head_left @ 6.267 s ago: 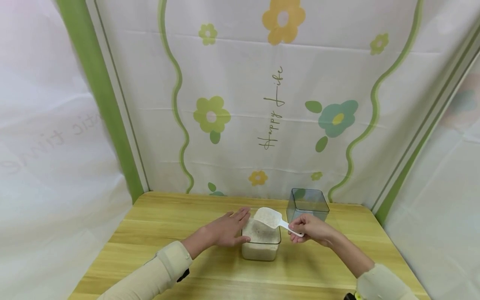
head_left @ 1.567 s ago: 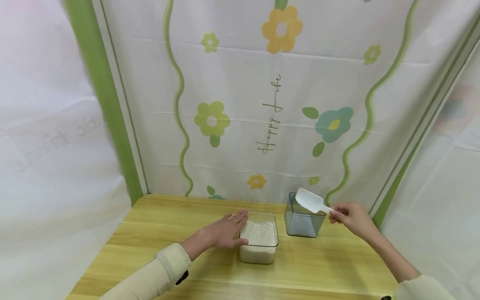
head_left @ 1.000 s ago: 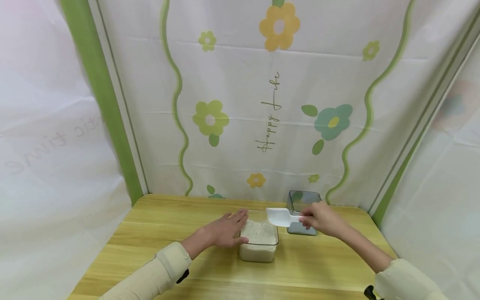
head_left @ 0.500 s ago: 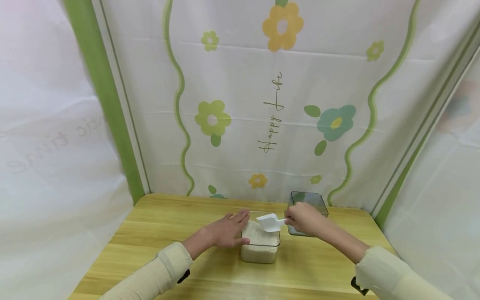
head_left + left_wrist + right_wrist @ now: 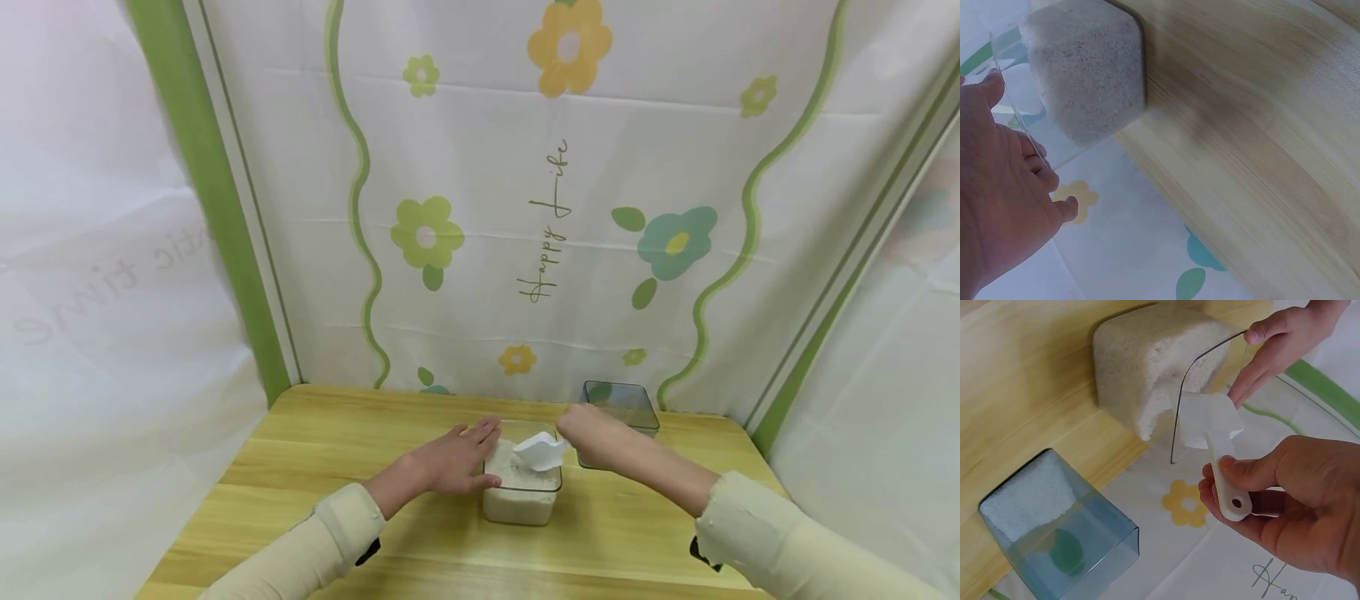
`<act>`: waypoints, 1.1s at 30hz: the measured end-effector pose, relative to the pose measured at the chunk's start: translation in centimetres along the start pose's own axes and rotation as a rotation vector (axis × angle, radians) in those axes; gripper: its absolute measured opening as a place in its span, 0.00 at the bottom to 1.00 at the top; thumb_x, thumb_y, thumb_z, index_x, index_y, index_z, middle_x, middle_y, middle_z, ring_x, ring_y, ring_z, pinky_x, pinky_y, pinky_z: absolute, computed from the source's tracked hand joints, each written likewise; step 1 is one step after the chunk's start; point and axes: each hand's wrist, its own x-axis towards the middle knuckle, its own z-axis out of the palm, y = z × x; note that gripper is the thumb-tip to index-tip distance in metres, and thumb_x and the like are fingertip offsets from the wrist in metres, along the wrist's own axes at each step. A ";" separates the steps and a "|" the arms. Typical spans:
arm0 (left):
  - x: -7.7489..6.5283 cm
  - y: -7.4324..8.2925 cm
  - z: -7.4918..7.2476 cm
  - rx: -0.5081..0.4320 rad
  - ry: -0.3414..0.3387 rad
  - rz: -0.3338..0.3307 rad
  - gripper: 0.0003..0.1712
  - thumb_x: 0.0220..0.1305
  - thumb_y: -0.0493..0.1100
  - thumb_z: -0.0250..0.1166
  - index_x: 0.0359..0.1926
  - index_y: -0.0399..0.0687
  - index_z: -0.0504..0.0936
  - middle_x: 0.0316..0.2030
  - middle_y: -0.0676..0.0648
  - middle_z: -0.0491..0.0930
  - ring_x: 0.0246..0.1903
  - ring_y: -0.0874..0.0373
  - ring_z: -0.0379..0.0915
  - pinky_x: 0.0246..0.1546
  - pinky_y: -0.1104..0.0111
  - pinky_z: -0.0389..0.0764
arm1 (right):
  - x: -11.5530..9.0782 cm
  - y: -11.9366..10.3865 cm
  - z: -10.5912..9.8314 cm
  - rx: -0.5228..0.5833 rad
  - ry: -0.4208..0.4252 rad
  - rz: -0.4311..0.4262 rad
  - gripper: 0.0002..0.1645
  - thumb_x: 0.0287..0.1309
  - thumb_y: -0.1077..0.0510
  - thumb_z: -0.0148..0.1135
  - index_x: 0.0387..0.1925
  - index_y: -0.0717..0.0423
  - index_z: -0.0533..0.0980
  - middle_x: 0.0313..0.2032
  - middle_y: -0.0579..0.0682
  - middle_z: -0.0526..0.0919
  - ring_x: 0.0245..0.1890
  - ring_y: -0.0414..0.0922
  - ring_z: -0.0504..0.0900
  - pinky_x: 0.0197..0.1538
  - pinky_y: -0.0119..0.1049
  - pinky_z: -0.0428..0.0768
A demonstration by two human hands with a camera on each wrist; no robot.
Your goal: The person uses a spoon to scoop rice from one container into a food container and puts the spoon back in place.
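Note:
A clear square container [image 5: 519,508] stands on the table, filled most of the way with rice [image 5: 1088,69]. My left hand [image 5: 453,461] rests along its left side with fingers extended, the thumb and fingertips at the rim. My right hand [image 5: 600,437] pinches the handle of a white scoop [image 5: 542,451] between thumb and fingers. The scoop's bowl is inside the rim, tilted down toward the rice, as the right wrist view also shows. Right of it stands a bluish clear container [image 5: 1107,540] with a shallower layer of white grains, partly hidden by my right hand in the head view.
The wooden table [image 5: 337,433] ends at the back against a white flower-print curtain [image 5: 465,167]. More curtain panels close in on the left and right. The two containers stand a small gap apart.
My right hand has carried the scoop from over the bluish container leftward to the rice container, then lowered its bowl toward the rice. My left hand has stayed at the container's side.

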 end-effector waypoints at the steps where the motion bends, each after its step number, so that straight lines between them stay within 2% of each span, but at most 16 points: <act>1: 0.0 0.0 0.0 -0.002 -0.001 0.000 0.50 0.74 0.72 0.37 0.80 0.42 0.46 0.80 0.42 0.41 0.80 0.52 0.37 0.76 0.50 0.55 | 0.1 -0.1 -0.1 -0.028 0.007 0.001 0.26 0.49 0.81 0.60 0.12 0.52 0.67 0.14 0.43 0.62 0.19 0.36 0.53 0.22 0.29 0.55; 4: 0.1 0.0 0.0 -0.010 -0.004 -0.002 0.50 0.73 0.72 0.38 0.80 0.42 0.46 0.80 0.43 0.41 0.80 0.52 0.36 0.76 0.50 0.55 | 0.2 -0.3 -0.3 -0.099 0.042 0.001 0.21 0.52 0.78 0.65 0.15 0.55 0.73 0.15 0.47 0.71 0.17 0.37 0.60 0.20 0.28 0.59; 6: 0.1 0.0 0.1 -0.010 -0.004 -0.005 0.50 0.73 0.72 0.38 0.80 0.42 0.46 0.80 0.43 0.41 0.80 0.52 0.36 0.76 0.50 0.55 | 0.3 -0.4 -0.3 -0.150 0.067 -0.004 0.20 0.52 0.76 0.67 0.15 0.54 0.75 0.15 0.46 0.73 0.16 0.36 0.61 0.19 0.27 0.59; 12: 0.0 0.0 0.0 -0.015 -0.001 -0.013 0.50 0.73 0.72 0.38 0.80 0.43 0.46 0.80 0.45 0.39 0.80 0.53 0.36 0.76 0.51 0.55 | 1.0 -0.6 -0.1 -0.358 0.155 -0.055 0.31 0.53 0.72 0.68 0.09 0.47 0.61 0.12 0.40 0.54 0.18 0.37 0.45 0.20 0.30 0.47; 15: 0.0 0.0 0.0 -0.016 0.001 -0.008 0.49 0.73 0.72 0.39 0.80 0.43 0.46 0.80 0.45 0.39 0.80 0.52 0.36 0.76 0.50 0.55 | 1.5 -0.7 -0.1 -0.437 0.179 -0.060 0.29 0.54 0.68 0.71 0.08 0.47 0.65 0.11 0.40 0.56 0.18 0.37 0.45 0.20 0.31 0.46; 18: -0.1 0.1 -0.1 -0.005 0.002 -0.005 0.50 0.73 0.72 0.38 0.79 0.42 0.47 0.80 0.45 0.40 0.80 0.52 0.37 0.75 0.50 0.56 | 2.0 -0.8 0.0 -0.482 0.201 -0.068 0.20 0.52 0.62 0.74 0.11 0.49 0.75 0.11 0.41 0.67 0.14 0.36 0.51 0.18 0.30 0.51; 21: 0.0 0.1 -0.1 0.005 -0.008 -0.006 0.50 0.73 0.72 0.38 0.79 0.42 0.48 0.80 0.44 0.40 0.80 0.52 0.37 0.76 0.51 0.56 | 2.4 -0.9 0.2 -0.518 0.225 -0.100 0.13 0.51 0.58 0.75 0.15 0.48 0.82 0.13 0.41 0.75 0.12 0.36 0.61 0.15 0.29 0.62; 24: 0.1 0.0 0.0 0.013 -0.014 -0.010 0.50 0.73 0.72 0.38 0.79 0.42 0.48 0.80 0.43 0.41 0.80 0.53 0.37 0.76 0.52 0.56 | 2.8 -1.3 0.6 -0.573 0.248 -0.150 0.16 0.50 0.58 0.76 0.12 0.46 0.80 0.12 0.40 0.74 0.12 0.35 0.59 0.15 0.29 0.67; 28: 0.2 0.0 0.0 0.015 -0.016 -0.018 0.50 0.73 0.73 0.38 0.79 0.42 0.48 0.80 0.43 0.41 0.80 0.53 0.37 0.76 0.52 0.55 | 3.3 -1.8 1.1 -0.639 0.256 -0.181 0.22 0.48 0.60 0.75 0.07 0.44 0.75 0.10 0.38 0.71 0.15 0.35 0.51 0.15 0.29 0.65; 33: 0.3 0.0 0.0 0.012 -0.019 -0.015 0.50 0.72 0.73 0.37 0.80 0.43 0.47 0.80 0.44 0.41 0.80 0.54 0.36 0.76 0.52 0.55 | 3.8 -1.9 2.1 -0.627 0.225 -0.178 0.21 0.49 0.60 0.73 0.08 0.43 0.75 0.12 0.37 0.74 0.13 0.34 0.60 0.16 0.31 0.69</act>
